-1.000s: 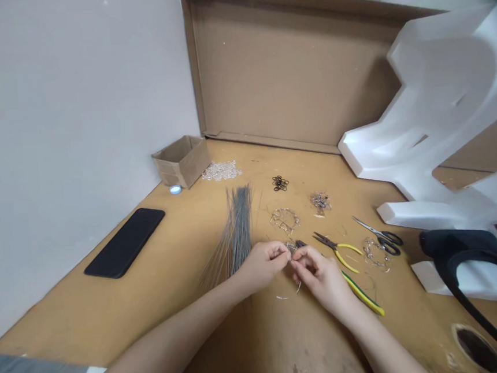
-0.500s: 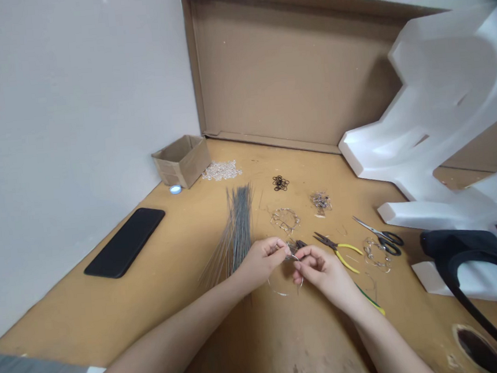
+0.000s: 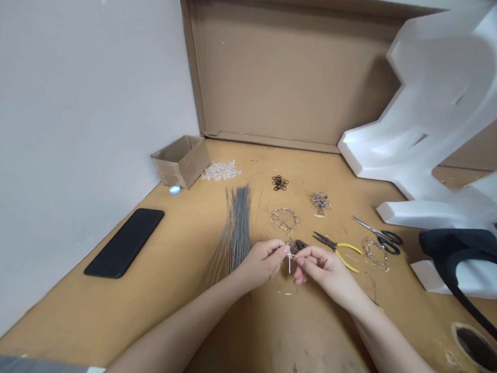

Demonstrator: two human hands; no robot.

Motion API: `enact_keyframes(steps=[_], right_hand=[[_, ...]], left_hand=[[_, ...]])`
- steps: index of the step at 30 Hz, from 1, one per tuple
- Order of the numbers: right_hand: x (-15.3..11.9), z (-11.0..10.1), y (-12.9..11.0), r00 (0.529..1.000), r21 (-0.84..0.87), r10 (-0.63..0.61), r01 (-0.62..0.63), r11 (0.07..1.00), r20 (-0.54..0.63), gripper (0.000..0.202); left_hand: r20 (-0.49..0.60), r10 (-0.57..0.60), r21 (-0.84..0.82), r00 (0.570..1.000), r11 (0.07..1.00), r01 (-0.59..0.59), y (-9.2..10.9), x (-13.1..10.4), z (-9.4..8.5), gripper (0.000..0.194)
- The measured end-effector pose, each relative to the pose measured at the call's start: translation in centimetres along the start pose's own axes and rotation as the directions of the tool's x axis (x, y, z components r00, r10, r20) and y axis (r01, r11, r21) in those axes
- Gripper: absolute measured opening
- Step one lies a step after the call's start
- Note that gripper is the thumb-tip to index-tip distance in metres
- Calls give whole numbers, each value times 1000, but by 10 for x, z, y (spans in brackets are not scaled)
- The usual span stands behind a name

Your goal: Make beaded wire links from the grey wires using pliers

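Observation:
A thin silvery wire (image 3: 289,263) is pinched between my two hands, one end bent downward. My left hand (image 3: 261,262) is closed on it with thumb and forefinger, just right of a bundle of straight grey wires (image 3: 240,228). Facing it, my right hand (image 3: 320,268) grips the same wire with closed fingertips. Faint curved wire shows below the fingers, too thin to follow fully. Behind the hands lies a ring of twisted wire (image 3: 284,220). Yellow-handled pliers (image 3: 337,247) rest beyond my right hand, and a second dark tool (image 3: 299,244) is partly hidden by the fingers.
Scissors (image 3: 381,236) and another wire ring (image 3: 376,255) lie at right. Farther back are black rings (image 3: 280,182), a small metal pile (image 3: 320,201), clear beads (image 3: 221,170) and a cardboard box (image 3: 182,161). A black phone (image 3: 125,242) lies left; white foam (image 3: 449,87) stands right.
The wire between my fingers has turned: its loop below the hands shows less, and a short bent end now hangs down. My right hand has shifted slightly and covers more of the green-and-yellow handle.

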State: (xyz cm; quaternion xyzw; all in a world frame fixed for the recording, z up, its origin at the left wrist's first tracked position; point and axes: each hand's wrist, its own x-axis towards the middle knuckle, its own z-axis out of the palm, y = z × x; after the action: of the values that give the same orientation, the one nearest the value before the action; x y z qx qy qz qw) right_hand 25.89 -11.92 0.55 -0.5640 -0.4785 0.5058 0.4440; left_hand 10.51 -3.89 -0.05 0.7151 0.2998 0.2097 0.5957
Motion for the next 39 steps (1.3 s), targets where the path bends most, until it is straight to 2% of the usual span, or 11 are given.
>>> enact_keyframes(steps=[7,9,14,20,24,28,33,36,39], right_hand=[[0,-1,2,999,-51,-24,22,998,-42,21],[0,-1,3,999,-75,-34,31,997,-32,21],[-1,-1,4,1000,-52,-30,30,998,4,22],[-1,0,5,1000,-74,-27,27,997,7,21],[0,0,7,1000,-74,-24,24,997,5,22],[0,1,8,1000,-72,-26,27,997,5,22],[-2,2,3,999,-131,-52,51,990,-7,23],[-3,3,-1,998,-143,-64,63,988,-5,24],[-3,3,-3,999,-125,-49,49,991,-3,24]], left_hand=[[39,-32,-63,999,997,34,-10,3,1,25],[15,-26,-57,1000,998,27,-10,3,1,26],[-85,33,150,996,988,-20,-4,-1,2,32],[-80,100,391,992,918,-61,1,-5,1,29],[-84,118,440,989,895,-69,1,-6,1,28],[-114,113,369,987,927,-64,-2,-5,2,28],[-151,51,114,987,993,-34,-9,-2,7,30],[-165,25,-18,986,999,-28,-10,-1,10,30],[-172,34,-62,985,997,-45,-8,-2,11,29]])
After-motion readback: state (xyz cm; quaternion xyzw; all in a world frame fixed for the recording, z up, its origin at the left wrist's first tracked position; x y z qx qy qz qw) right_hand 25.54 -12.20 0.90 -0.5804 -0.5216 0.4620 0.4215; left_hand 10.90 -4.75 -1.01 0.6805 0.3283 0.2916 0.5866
